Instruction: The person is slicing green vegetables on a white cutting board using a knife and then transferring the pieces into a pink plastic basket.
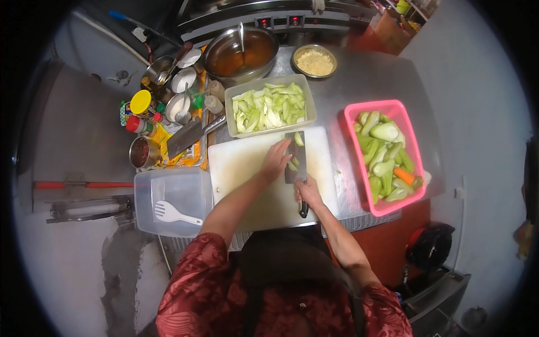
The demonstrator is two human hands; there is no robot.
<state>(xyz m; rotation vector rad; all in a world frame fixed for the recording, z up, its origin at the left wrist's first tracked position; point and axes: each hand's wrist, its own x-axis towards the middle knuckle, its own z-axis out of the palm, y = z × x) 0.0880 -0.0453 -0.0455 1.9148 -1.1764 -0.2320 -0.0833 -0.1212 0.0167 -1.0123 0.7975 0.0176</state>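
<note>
My right hand (308, 191) is closed round the black handle of a cleaver (300, 165), whose broad blade lies over a white cutting board (240, 168). Several pale green vegetable pieces (299, 139) rest on the blade. Against the blade's left side is my left hand (276, 158), its fingers extended; whether it holds a piece cannot be told. Just beyond the board stands a plastic container (312, 110) filled with cut green slices (269, 107). To the right, a pink basket (350, 126) holds whole peeled green vegetables (383, 166) and an orange piece (403, 175).
A second cleaver (185, 138) lies at left among jars and bowls. Nearer is a clear plastic bin (145, 223) with a white slotted spatula (170, 212). A steel bowl of brown liquid (240, 59) and a bowl of pale crumbs (314, 63) stand at the back.
</note>
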